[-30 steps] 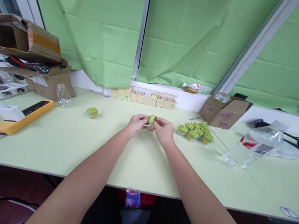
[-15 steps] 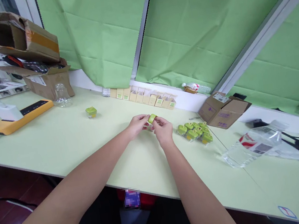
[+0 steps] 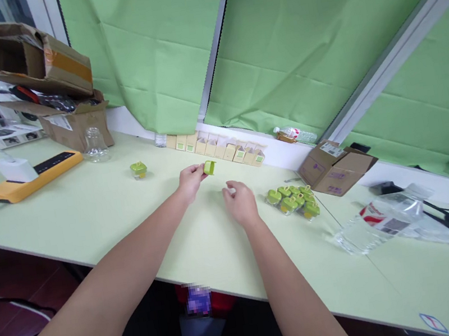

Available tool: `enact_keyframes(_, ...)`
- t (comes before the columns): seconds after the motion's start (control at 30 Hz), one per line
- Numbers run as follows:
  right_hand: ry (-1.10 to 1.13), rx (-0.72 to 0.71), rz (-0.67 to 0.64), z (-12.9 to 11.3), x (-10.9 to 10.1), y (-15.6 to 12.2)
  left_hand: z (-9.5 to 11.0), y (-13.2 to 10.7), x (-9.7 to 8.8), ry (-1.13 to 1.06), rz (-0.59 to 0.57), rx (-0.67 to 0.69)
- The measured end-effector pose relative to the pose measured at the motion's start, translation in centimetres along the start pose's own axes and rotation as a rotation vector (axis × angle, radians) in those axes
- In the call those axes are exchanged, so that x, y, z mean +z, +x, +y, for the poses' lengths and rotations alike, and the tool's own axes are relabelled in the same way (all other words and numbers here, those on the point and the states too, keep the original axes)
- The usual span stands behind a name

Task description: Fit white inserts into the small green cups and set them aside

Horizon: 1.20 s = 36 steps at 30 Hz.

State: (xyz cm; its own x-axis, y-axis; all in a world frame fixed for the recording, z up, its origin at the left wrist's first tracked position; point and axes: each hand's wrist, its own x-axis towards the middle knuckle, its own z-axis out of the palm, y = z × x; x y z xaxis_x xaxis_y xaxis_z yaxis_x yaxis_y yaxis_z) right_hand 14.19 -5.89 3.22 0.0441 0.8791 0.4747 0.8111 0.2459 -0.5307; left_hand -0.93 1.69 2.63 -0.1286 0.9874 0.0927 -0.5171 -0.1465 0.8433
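Looked like a small packing workshop: long bench (image 3: 86,212), open cartons (image 3: 19,53), row of little boxes (image 3: 214,144), heap of green parts (image 3: 293,201), plastic bags (image 3: 386,219).

The hands, joined on the small green piece (image 3: 209,167) a second ago, came apart. The left hand (image 3: 190,180) carried it away toward the table's far edge, while the right hand (image 3: 240,202) let go and stayed back.
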Motion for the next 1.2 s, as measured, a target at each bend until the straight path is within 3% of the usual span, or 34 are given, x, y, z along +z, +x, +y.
enact_keyframes(0.07, -0.124, -0.062, -0.142, -0.1, 0.3, -0.4, 0.0, 0.2, -0.4, 0.005, 0.018, -0.019)
enact_keyframes(0.13, -0.199, -0.068, -0.193, -0.2, 0.4, -0.6, -0.2, 0.2, -0.5, 0.028, 0.012, -0.038)
enact_keyframes(0.37, -0.353, 0.019, -0.203, 0.0, -0.3, -0.4, -1.1, -0.2, -0.3, 0.113, -0.053, -0.056)
enact_keyframes(0.67, -0.311, 0.021, -0.21, 0.1, 0.0, -0.5, -1.3, -0.3, -0.3, 0.153, -0.106, -0.05)
enact_keyframes(0.8, -0.173, 0.001, -0.159, 0.3, 0.1, -0.4, -1.3, -0.4, -0.3, 0.155, -0.104, -0.046)
enact_keyframes(0.9, 0.057, 0.023, -0.058, 0.3, 0.4, 0.1, -1.1, -0.5, -0.3, 0.151, -0.107, -0.043)
enact_keyframes(1.03, 0.369, 0.113, 0.033, 0.4, 1.0, 0.7, -0.9, -0.8, -0.2, 0.164, -0.116, -0.05)
enact_keyframes(1.2, 0.699, 0.285, 0.02, -0.3, 0.6, 0.8, -0.8, -1.0, -0.1, 0.179, -0.129, -0.069)
